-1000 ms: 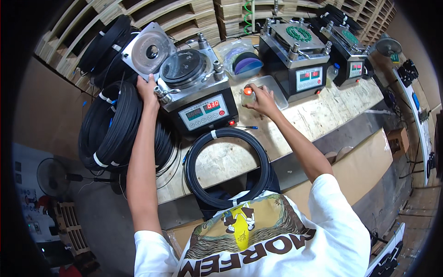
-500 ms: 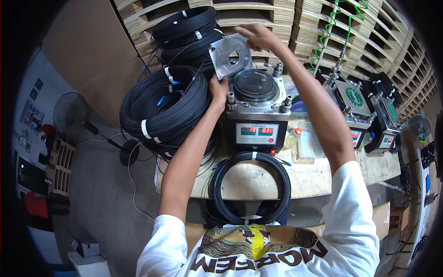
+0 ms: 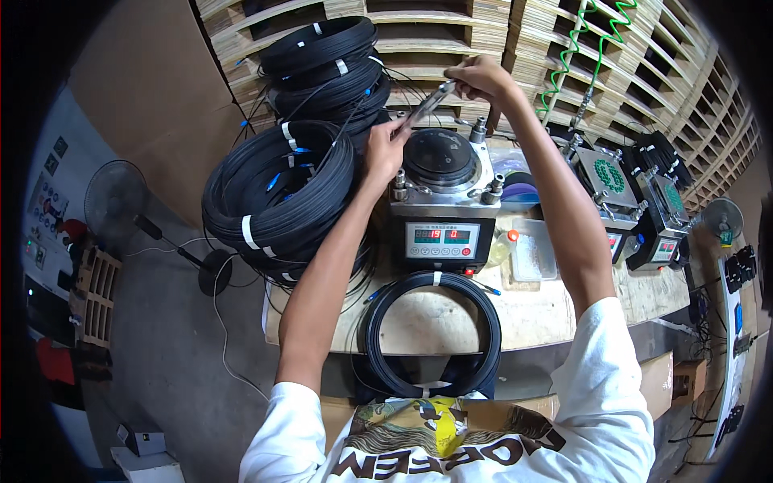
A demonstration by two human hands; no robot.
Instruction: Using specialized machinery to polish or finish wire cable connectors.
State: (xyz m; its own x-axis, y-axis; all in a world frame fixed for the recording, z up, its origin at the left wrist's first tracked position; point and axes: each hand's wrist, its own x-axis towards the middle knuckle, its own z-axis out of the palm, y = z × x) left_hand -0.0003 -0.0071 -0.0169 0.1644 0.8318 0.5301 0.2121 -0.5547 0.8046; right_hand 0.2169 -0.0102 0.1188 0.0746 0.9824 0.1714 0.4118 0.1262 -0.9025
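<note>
A square metal plate (image 3: 427, 105) is held above the back left of a polishing machine (image 3: 441, 211), tilted so that mostly its edge shows. My left hand (image 3: 384, 150) grips its lower left end, fingers wrapped around it. My right hand (image 3: 481, 78) pinches the upper right end. Beneath the plate is the machine's round black disc (image 3: 439, 151), uncovered, with metal clamp posts at the corners around it. The machine's front panel (image 3: 441, 240) has lit red digits and a row of buttons.
A coiled black cable (image 3: 373, 328) hangs over the table's front edge. Stacked black cable coils (image 3: 278, 193) crowd the left side. Right of the machine are a red-capped bottle (image 3: 510, 241), a clear tray (image 3: 533, 256) and other machines (image 3: 608, 181). Wooden pallets (image 3: 435, 36) stand behind.
The metal plate has turned from showing its broad face, with the round centre hole, to nearly edge-on. My right hand has shifted right and down; my left hand has risen slightly relative to the machine.
</note>
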